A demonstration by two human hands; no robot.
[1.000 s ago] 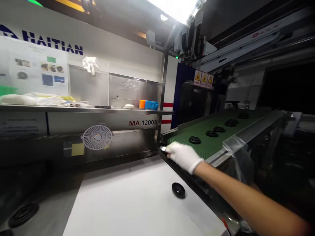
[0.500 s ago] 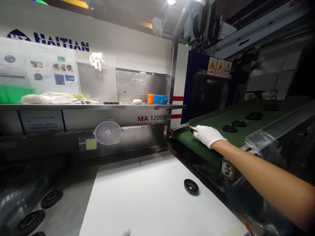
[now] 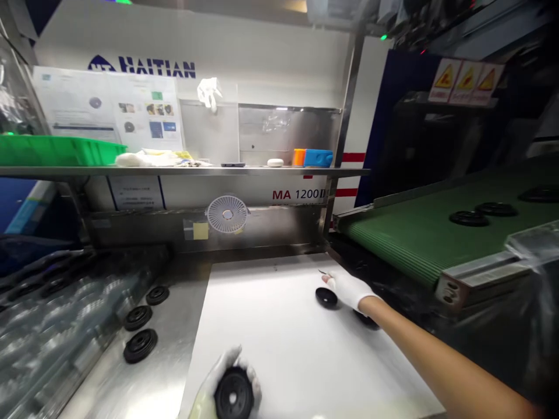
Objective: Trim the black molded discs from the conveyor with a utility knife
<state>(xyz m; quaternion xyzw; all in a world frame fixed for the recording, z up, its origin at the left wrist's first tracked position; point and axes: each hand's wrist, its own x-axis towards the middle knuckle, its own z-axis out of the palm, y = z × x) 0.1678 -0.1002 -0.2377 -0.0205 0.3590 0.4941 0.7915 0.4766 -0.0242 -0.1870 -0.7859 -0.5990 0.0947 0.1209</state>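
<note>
Black ribbed disc gripped in the gloved left hand; gloved right hand lay open just beside a second disc on the white sheet.

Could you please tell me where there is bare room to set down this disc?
The white sheet has free room at its middle, between the left hand and the discs by the right hand. The steel strip is crowded with discs.

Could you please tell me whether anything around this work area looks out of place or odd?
Yes: a lone white glove hangs on the metal wall panel above the steel shelf. It looks odd because the left hand and right hand are already gloved, so it seems left behind.
</note>
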